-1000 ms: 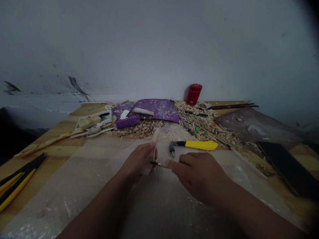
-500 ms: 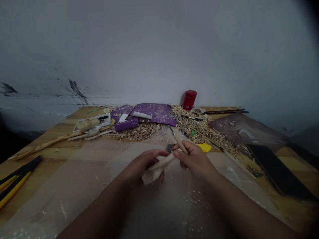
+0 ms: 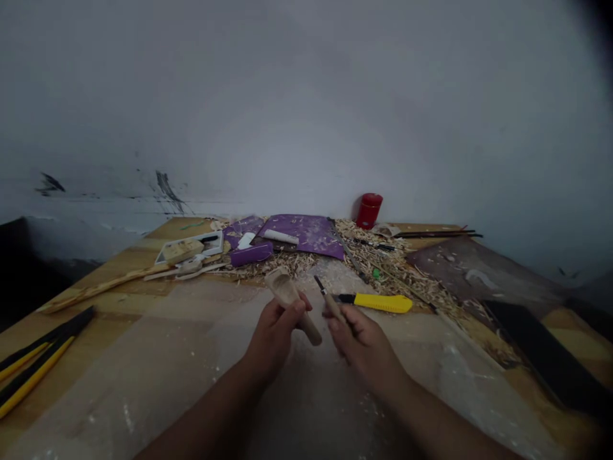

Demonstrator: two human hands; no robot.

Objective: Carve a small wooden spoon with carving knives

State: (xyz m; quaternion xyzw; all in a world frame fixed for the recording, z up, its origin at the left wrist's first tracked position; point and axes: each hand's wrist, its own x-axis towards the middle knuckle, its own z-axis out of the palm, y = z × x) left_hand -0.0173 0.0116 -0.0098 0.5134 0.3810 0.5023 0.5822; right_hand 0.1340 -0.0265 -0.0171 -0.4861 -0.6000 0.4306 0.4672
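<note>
My left hand [image 3: 275, 332] is closed round the handle of a pale wooden spoon [image 3: 292, 300], whose roughly carved bowl points up and away from me. My right hand [image 3: 361, 338] is closed on a small carving knife [image 3: 328, 300] with a wooden handle and a short dark blade that points up toward the spoon. Both hands are held above a clear plastic sheet [image 3: 158, 370] spread over the wooden table [image 3: 138, 252]. A yellow utility knife [image 3: 380, 302] lies just beyond my right hand.
Wood shavings [image 3: 383, 255] litter the far side of the table, round a purple mat [image 3: 306, 230] and a red cylinder [image 3: 370, 211] by the wall. A white tray [image 3: 191, 246] and wood sticks lie at left, yellow-black tools [image 3: 33, 358] at the left edge, dark boards [image 3: 541, 351] at right.
My left hand has turned the spoon so that its bowl points up and away. My right hand has drawn back slightly with the knife. The view has tilted upward.
</note>
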